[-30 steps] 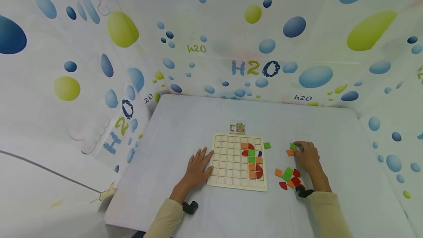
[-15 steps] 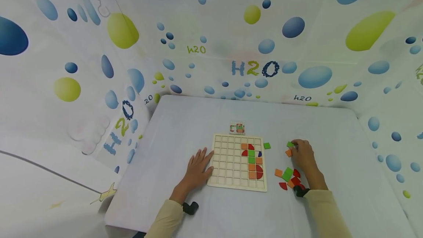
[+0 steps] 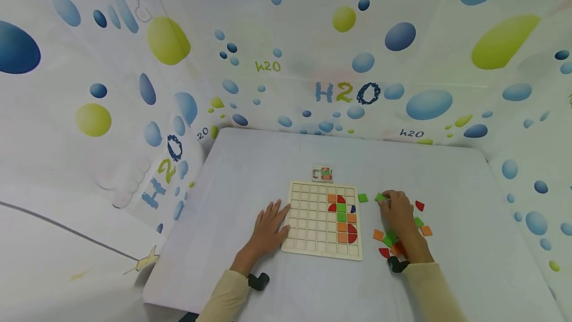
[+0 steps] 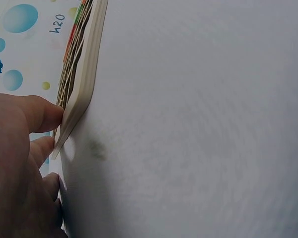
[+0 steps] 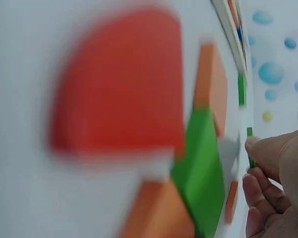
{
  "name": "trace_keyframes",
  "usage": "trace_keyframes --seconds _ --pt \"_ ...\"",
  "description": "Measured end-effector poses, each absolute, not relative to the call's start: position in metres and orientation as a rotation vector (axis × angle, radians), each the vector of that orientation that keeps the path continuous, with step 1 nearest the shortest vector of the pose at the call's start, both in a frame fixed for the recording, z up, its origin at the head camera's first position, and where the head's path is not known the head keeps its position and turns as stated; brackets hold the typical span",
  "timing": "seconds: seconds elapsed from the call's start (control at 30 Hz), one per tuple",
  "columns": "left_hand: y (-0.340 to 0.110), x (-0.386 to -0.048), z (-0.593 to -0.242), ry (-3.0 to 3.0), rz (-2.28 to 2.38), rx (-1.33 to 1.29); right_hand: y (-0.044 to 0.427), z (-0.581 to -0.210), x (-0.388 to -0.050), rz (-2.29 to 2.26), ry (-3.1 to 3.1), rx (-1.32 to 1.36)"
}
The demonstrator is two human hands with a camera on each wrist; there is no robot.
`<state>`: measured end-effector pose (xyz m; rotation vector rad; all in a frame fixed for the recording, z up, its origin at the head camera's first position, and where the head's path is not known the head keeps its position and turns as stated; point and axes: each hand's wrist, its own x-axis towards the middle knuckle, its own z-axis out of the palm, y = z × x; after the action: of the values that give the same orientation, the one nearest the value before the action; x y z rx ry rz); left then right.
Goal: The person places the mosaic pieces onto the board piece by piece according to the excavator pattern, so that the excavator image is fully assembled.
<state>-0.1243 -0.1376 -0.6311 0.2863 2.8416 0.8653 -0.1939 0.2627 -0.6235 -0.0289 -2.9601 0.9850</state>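
On the desk (image 3: 250, 163), between its left and right edges and well in from the far one, lies a gridded wooden board (image 3: 311, 217) whose right-hand cells hold orange squares (image 3: 341, 238), green squares (image 3: 341, 207), red rounded pieces (image 3: 352, 229) and a blue piece (image 3: 353, 208). The left hand (image 3: 265, 234), fingers spread, touches the board's left side; the right hand (image 3: 398, 214), towards the desk's right edge, pinches a green tile (image 3: 380, 197), with loose pieces (image 3: 378, 234) scattered near its wrist.
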Motion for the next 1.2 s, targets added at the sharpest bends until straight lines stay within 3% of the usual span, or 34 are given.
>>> trace_keyframes --seconds 0.23,0.67,1.2 --pt "-0.138 -0.125 -0.632 2.839 0.855 0.282 0.228 -0.612 -0.175 1.035 -3.043 -0.057" --pt "-0.138 -0.124 -0.628 2.83 0.881 0.292 0.176 -0.614 -0.149 1.054 -2.998 0.274" --pt "-0.139 -0.125 -0.629 2.848 0.861 0.31 0.154 -0.612 -0.151 0.87 -3.018 0.477"
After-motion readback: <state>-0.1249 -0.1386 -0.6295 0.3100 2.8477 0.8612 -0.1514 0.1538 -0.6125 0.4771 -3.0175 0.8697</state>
